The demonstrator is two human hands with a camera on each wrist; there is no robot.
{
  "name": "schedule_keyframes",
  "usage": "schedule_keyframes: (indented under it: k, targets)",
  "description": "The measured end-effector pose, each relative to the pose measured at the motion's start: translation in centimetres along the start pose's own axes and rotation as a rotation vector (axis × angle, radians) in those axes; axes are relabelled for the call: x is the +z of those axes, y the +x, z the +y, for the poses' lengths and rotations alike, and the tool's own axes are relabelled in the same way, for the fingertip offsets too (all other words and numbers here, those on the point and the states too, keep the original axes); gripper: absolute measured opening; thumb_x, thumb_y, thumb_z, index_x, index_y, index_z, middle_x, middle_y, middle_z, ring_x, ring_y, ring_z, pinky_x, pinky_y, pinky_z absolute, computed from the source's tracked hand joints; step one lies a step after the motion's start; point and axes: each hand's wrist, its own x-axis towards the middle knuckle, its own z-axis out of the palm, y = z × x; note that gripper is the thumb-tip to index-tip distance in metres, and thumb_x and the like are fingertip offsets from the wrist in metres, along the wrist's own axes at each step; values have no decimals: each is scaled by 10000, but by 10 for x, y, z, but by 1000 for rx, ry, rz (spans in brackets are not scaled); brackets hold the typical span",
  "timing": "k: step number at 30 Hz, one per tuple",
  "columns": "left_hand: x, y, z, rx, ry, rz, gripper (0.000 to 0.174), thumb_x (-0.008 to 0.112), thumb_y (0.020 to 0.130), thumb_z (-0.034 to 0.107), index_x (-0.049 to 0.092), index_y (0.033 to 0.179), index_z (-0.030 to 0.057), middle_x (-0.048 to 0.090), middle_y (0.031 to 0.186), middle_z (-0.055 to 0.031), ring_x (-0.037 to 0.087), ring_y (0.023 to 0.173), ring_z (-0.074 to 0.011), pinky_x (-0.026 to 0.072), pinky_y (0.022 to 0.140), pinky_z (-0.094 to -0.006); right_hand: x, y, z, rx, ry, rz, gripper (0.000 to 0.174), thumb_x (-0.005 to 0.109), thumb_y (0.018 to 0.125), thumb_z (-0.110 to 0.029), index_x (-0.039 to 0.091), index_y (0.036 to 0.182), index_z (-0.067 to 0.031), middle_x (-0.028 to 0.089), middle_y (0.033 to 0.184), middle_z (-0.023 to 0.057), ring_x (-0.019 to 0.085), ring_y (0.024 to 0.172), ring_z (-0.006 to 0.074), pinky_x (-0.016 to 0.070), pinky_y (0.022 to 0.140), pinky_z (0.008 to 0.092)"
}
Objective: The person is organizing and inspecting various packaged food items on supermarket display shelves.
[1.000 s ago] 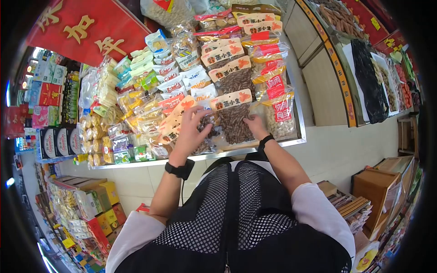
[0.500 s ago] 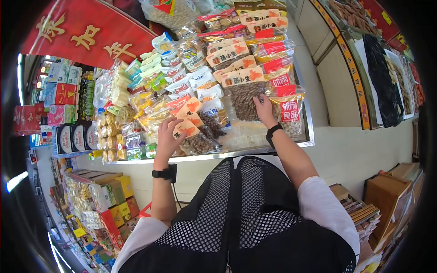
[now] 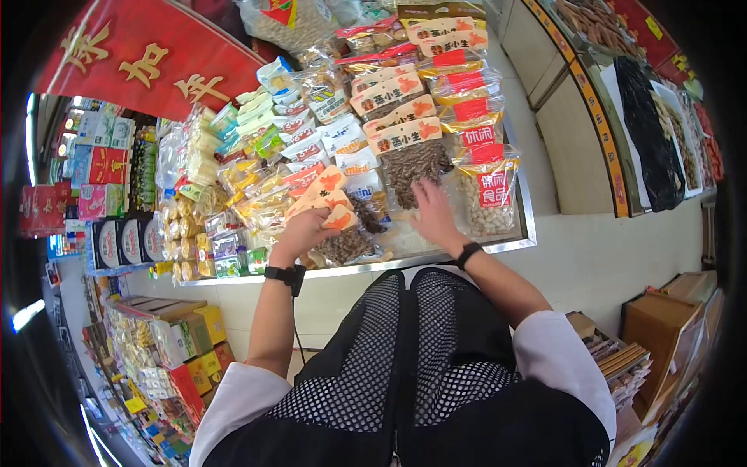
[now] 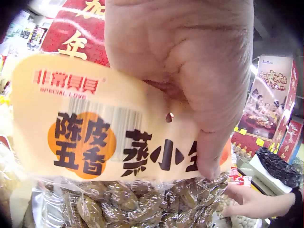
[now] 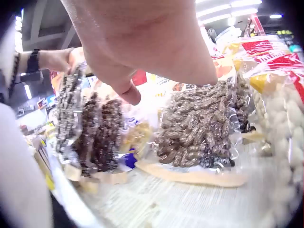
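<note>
My left hand [image 3: 305,233] pinches the cream header card [image 4: 90,128] of a clear bag of brown unshelled peanuts [image 4: 128,202], thumb across its printed front. That bag is at the front of the display, leaning among similar bags, with other header cards [image 3: 327,183] behind it. My right hand [image 3: 437,214] is over the lower edge of another bag of dark peanuts [image 3: 408,165], fingers extended and relaxed. In the right wrist view this peanut bag [image 5: 197,126] stands upright just beyond the hand, and the thumb is apart from it.
The display's metal rim [image 3: 498,247] runs along the front. Bags of pale nuts with red labels [image 3: 492,191] line the right side. White snack packets [image 3: 340,136] and yellow-wrapped snacks [image 3: 241,179] fill the left. A black plastic bag [image 3: 650,148] lies on another counter.
My right hand let go of the dark peanut bag, which now leans against the row behind, and drew back towards me. My left hand closed on a header card and lifts the bag's top slightly.
</note>
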Motion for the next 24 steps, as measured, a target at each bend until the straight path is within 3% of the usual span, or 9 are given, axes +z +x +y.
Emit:
schedule_keyframes:
  k: [4, 6, 9, 14, 15, 16, 19, 21, 24]
  targets:
    - [3, 15, 23, 287, 32, 33, 390, 777, 815, 351, 591, 796, 9, 605, 812, -135, 616, 810, -334, 498, 706, -430, -21, -69, 17, 50, 108, -169, 647, 688, 777, -180, 502, 1383, -51, 465, 1395, 238, 432, 1305, 409, 341, 1123, 497]
    - [2, 37, 43, 327, 37, 35, 392, 769, 818, 363, 608, 829, 5, 614, 822, -147, 619, 834, -347, 498, 717, -443, -41, -94, 31, 245, 177, -214, 535, 653, 799, -165, 568, 1318, -64, 504, 1346, 225, 476, 1265, 403, 382, 1095, 466]
    - [8, 87, 70, 453, 0, 67, 393, 761, 841, 381, 628, 872, 12, 603, 845, -167, 611, 811, -369, 492, 715, -443, -76, -116, 43, 443, 306, -67, 458, 628, 828, -158, 600, 1272, -52, 556, 1262, 207, 531, 1202, 390, 428, 1048, 432]
    - [78, 190, 70, 551, 100, 58, 399, 770, 825, 366, 650, 967, 12, 618, 844, -169, 611, 884, -381, 498, 765, -452, -102, -146, 56, 530, 362, 92, 356, 604, 860, -114, 631, 1203, -25, 623, 1139, 176, 596, 1101, 345, 473, 976, 402]
    - [76, 200, 75, 511, 179, 13, 445, 779, 812, 323, 655, 1122, 28, 635, 926, -164, 606, 966, -378, 501, 820, -437, -104, -152, 56, 566, 393, 137, 332, 604, 866, -112, 641, 1182, -18, 634, 1132, 172, 610, 1073, 327, 486, 953, 394]
    - [76, 202, 77, 530, 180, 3, 445, 779, 812, 323, 655, 1122, 28, 635, 926, -164, 606, 966, -378, 501, 820, -437, -107, -160, 56, 601, 424, 180, 309, 605, 872, -111, 650, 1161, -11, 645, 1126, 168, 624, 1045, 309, 499, 930, 385]
    - [70, 197, 60, 433, 88, 245, 646, 795, 768, 315, 595, 1342, 97, 615, 1277, -163, 590, 1145, -342, 482, 974, -439, -107, -176, 57, 686, 431, 209, 292, 603, 886, -111, 659, 1153, -8, 663, 1117, 154, 638, 1000, 276, 513, 897, 374]
    - [58, 174, 24, 326, 283, 286, 686, 809, 745, 370, 604, 1334, 85, 603, 1326, -181, 568, 1210, -347, 462, 1015, -450, -103, -186, 58, 712, 455, 212, 291, 598, 892, -111, 658, 1158, -8, 665, 1110, 147, 639, 998, 265, 512, 899, 366]
    - [49, 135, -56, 32, 97, 0, 717, 791, 772, 456, 603, 1336, 55, 652, 1242, -201, 607, 1150, -378, 483, 989, -442, -97, -195, 59, 748, 514, 214, 287, 590, 904, -109, 656, 1163, -4, 672, 1100, 138, 641, 990, 243, 512, 892, 349]
